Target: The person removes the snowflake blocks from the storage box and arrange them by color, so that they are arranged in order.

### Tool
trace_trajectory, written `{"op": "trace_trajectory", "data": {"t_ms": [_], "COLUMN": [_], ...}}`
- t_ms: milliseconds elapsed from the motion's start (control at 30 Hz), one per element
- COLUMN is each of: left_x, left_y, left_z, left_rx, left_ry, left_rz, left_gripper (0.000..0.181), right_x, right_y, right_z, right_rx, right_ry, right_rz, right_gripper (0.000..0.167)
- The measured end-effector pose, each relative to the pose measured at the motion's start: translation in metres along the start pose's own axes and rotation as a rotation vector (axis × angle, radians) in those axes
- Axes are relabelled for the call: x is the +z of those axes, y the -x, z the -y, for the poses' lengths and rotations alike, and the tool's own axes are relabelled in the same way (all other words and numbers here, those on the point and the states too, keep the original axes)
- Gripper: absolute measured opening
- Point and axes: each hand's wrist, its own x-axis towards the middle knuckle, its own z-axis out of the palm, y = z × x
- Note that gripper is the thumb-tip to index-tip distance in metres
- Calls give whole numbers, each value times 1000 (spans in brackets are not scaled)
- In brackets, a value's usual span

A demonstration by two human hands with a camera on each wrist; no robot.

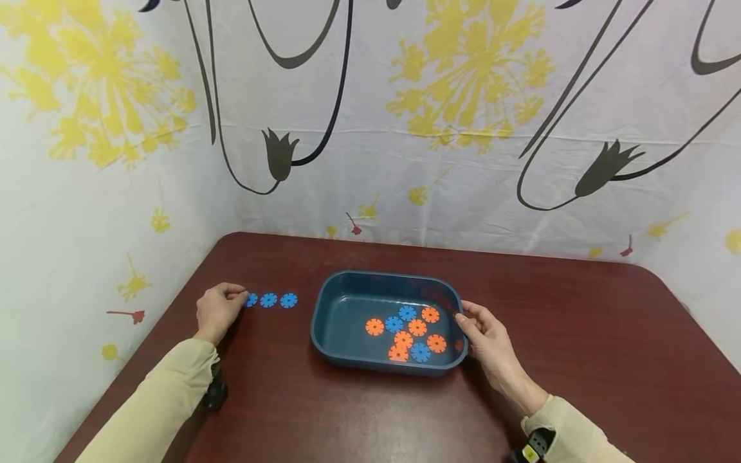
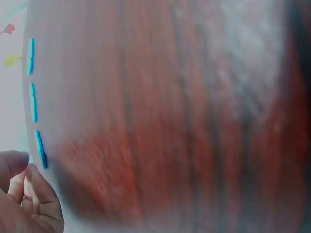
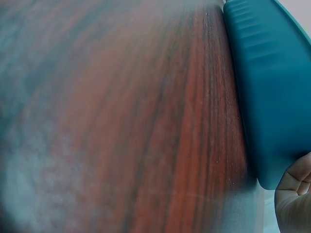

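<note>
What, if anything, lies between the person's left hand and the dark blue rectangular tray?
Three flat, blue, notched discs lie in a row on the red-brown table between the left hand and the tray; nothing taller is visible.

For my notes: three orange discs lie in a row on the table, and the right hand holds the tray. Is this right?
The colour is wrong: the three discs in that row are blue, as the head view shows. The right hand does hold the tray.

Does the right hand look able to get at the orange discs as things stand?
Probably yes, once it lets go: the right hand grips the lidless tray, and the orange discs lie close by.
</note>
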Motion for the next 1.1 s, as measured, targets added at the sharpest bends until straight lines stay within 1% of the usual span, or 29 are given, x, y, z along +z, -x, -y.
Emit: {"op": "trace_trajectory", "data": {"t_ms": [133,200,333,433,500,633,700,800,900,1000,1100], "left_x": [2,5,15,24,28,37,40,46,53,62,73], "left_y": [3,6,11,17,22,35,42,52,61,67,70], "left_z": [-9,-17,-35,-51,-63,-87,-99,-115,-129,-141,-148], "left_rx": [36,62,114,157,178,214,233,273,329,377,386], "left_ry": [37,56,96,151,210,341,366,353,300,263,248], "left_rz": [-10,2,27,51,93,199,247,288,315,362,433], "left_gripper": [27,27,26,24,23,22,22,21,19,18,19], "right_x": [0,0,-1,-1,0,0,0,0,-1,-1,0], "right_y": [0,0,-1,-1,-1,-1,-2,-2,-2,-2,-2], "right_z": [0,1,1,0,0,-1,0,0,-1,-1,-2], "right_rx": [-2,-3,-5,-6,-4,-6,-9,-9,-10,-13,-9], "right_ry": [0,0,-7,-10,-10,-13,-14,-13,-13,-13,-15], "right_rz": [5,5,8,11,9,4,2,0,4,5,3], "right_gripper": [49,49,50,50,50,49,49,49,49,49,49]}}
